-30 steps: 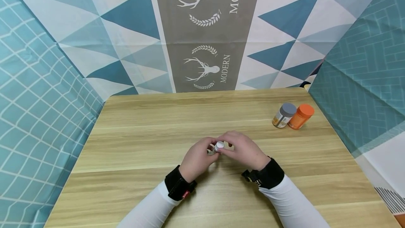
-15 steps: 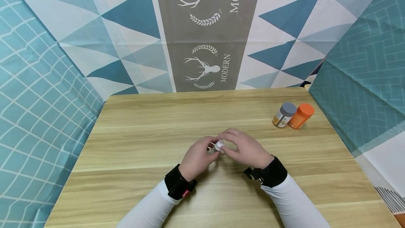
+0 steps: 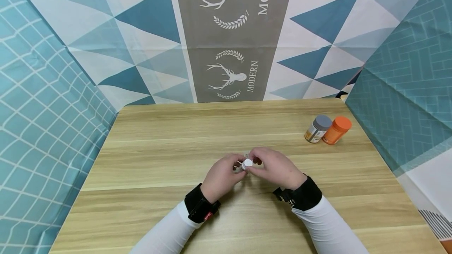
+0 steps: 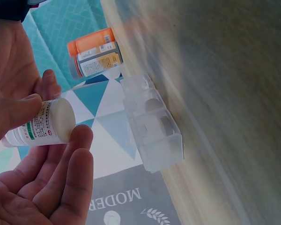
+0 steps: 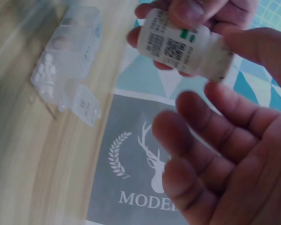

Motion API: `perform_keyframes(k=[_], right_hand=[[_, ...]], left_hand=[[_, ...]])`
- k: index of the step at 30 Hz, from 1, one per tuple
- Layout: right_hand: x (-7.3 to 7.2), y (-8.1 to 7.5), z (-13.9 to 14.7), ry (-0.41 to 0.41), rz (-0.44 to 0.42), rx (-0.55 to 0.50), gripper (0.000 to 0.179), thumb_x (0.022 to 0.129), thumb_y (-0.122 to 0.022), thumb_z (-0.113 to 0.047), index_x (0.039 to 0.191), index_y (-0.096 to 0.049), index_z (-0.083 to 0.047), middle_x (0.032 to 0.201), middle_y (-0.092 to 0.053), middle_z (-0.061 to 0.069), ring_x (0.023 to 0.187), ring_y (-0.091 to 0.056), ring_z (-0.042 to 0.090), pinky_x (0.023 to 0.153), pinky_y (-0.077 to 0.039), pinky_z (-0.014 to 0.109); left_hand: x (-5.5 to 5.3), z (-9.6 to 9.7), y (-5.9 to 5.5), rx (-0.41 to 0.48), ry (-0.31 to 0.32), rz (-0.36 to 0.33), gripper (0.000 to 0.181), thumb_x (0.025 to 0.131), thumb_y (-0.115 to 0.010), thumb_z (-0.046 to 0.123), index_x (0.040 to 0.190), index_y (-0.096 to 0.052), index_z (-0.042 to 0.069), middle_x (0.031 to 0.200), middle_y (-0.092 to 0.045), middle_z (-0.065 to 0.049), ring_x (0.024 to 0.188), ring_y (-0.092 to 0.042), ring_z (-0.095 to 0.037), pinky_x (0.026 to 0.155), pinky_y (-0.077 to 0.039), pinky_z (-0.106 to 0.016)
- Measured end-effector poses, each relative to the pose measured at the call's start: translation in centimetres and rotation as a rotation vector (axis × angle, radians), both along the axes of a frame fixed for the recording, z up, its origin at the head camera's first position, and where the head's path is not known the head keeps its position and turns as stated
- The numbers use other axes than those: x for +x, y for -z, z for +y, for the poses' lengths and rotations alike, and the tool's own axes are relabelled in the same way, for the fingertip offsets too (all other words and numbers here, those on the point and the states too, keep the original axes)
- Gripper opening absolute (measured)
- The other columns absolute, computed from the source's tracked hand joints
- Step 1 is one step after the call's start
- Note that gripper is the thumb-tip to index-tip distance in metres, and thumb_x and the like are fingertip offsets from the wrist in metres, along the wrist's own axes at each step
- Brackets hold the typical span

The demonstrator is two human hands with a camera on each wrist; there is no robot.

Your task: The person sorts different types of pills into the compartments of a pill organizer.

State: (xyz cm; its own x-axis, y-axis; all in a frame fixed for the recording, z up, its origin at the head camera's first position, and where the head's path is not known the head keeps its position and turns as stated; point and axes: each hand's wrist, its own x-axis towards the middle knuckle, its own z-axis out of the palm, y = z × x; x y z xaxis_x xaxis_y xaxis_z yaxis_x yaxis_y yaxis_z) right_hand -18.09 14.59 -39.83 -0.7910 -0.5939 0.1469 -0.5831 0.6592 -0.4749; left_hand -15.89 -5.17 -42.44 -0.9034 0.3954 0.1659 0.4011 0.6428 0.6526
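Observation:
My left hand (image 3: 219, 176) holds a small white pill bottle (image 5: 168, 43) with a printed label; its thumb presses the side and its fingers support the underside. The right hand (image 3: 277, 166) pinches the white cap (image 5: 217, 61) between thumb and index finger, the other fingers spread loosely below it. The cap sits on the bottle's neck. On the table beyond the bottle is a translucent pill box (image 4: 152, 126), mostly hidden by the hands in the head view. White pills (image 5: 46, 75) fill its end compartment, whose lid (image 5: 85, 104) hangs open. Brownish pills show in other compartments.
A grey-capped bottle (image 3: 318, 129) and an orange bottle (image 3: 337, 130) stand side by side at the back right of the wooden table (image 3: 169, 136). Patterned cloths hang behind the table and along both sides.
The right hand's fingers have shifted around the cap, index finger drawn back, leaving more of its white top showing. The bottle has moved slightly right. The left hand keeps its grip.

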Motion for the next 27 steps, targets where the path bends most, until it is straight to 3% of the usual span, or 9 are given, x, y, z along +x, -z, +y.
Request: perform_keyframes(k=[3, 6, 8, 11, 13, 16, 27], right_hand=[[0.0, 0.2, -0.2, 0.048, 0.018, 0.015, 0.030, 0.090, -0.065, -0.044, 0.077, -0.052, -0.021, 0.069, -0.051, -0.005, 0.061, -0.046, 0.008, 0.052, -0.037, 0.022], [0.1, 0.1, -0.3, 0.087, 0.028, 0.005, 0.034, 0.094, -0.057, -0.049, 0.075, -0.049, -0.022, 0.065, -0.044, -0.009, 0.057, -0.042, 0.007, 0.048, -0.033, 0.022], [0.1, -0.2, -0.3, 0.072, 0.022, -0.023, 0.027, 0.096, -0.055, -0.046, 0.082, -0.055, -0.023, 0.069, -0.048, -0.010, 0.061, -0.046, 0.007, 0.051, -0.037, 0.023], [0.1, -0.9, 0.2, -0.012, 0.002, -0.056, 0.014, 0.097, -0.057, -0.034, 0.104, -0.064, -0.023, 0.087, -0.058, -0.012, 0.075, -0.053, 0.006, 0.062, -0.048, 0.028], [0.1, -1.1, 0.5, -0.080, 0.000, -0.048, 0.023, 0.096, -0.059, -0.026, 0.118, -0.064, -0.024, 0.100, -0.061, -0.012, 0.087, -0.054, 0.006, 0.071, -0.052, 0.031], [0.1, -1.1, 0.8, -0.138, -0.004, -0.018, 0.031, 0.095, -0.060, -0.019, 0.125, -0.063, -0.023, 0.108, -0.062, -0.010, 0.091, -0.055, 0.006, 0.075, -0.053, 0.032], [0.2, -0.5, 0.3, -0.050, -0.031, -0.001, 0.019, 0.092, -0.067, -0.031, 0.107, -0.065, -0.019, 0.089, -0.058, -0.012, 0.078, -0.054, 0.009, 0.065, -0.049, 0.027]], left_hand=[[0.1, 0.0, 0.0, 0.006, 0.006, 0.001, 0.025, 0.085, -0.073, 0.021, 0.108, -0.067, 0.011, 0.103, -0.067, -0.001, 0.089, -0.061, -0.010, 0.075, -0.054, -0.030], [0.1, -0.1, -0.1, 0.005, -0.001, 0.003, 0.027, 0.085, -0.073, 0.021, 0.110, -0.067, 0.012, 0.103, -0.067, -0.001, 0.089, -0.061, -0.009, 0.075, -0.054, -0.030], [0.1, -0.3, -0.1, 0.000, -0.006, 0.006, 0.028, 0.085, -0.073, 0.022, 0.110, -0.067, 0.012, 0.103, -0.068, 0.000, 0.089, -0.061, -0.009, 0.075, -0.054, -0.031], [0.1, -0.4, -0.2, -0.002, -0.008, 0.005, 0.031, 0.085, -0.074, 0.022, 0.114, -0.067, 0.011, 0.103, -0.068, -0.001, 0.089, -0.061, -0.009, 0.075, -0.054, -0.031], [0.0, -0.4, -0.3, 0.001, 0.000, 0.005, 0.034, 0.086, -0.074, 0.022, 0.117, -0.067, 0.011, 0.104, -0.068, -0.001, 0.090, -0.061, -0.008, 0.075, -0.054, -0.031], [-0.1, -0.3, -0.3, 0.009, 0.015, 0.001, 0.035, 0.086, -0.074, 0.022, 0.118, -0.066, 0.010, 0.105, -0.068, -0.002, 0.090, -0.061, -0.008, 0.075, -0.055, -0.029], [0.1, 0.0, -0.3, -0.003, 0.020, 0.014, 0.026, 0.087, -0.072, 0.024, 0.111, -0.070, 0.015, 0.101, -0.069, 0.001, 0.086, -0.061, -0.008, 0.072, -0.054, -0.029]])
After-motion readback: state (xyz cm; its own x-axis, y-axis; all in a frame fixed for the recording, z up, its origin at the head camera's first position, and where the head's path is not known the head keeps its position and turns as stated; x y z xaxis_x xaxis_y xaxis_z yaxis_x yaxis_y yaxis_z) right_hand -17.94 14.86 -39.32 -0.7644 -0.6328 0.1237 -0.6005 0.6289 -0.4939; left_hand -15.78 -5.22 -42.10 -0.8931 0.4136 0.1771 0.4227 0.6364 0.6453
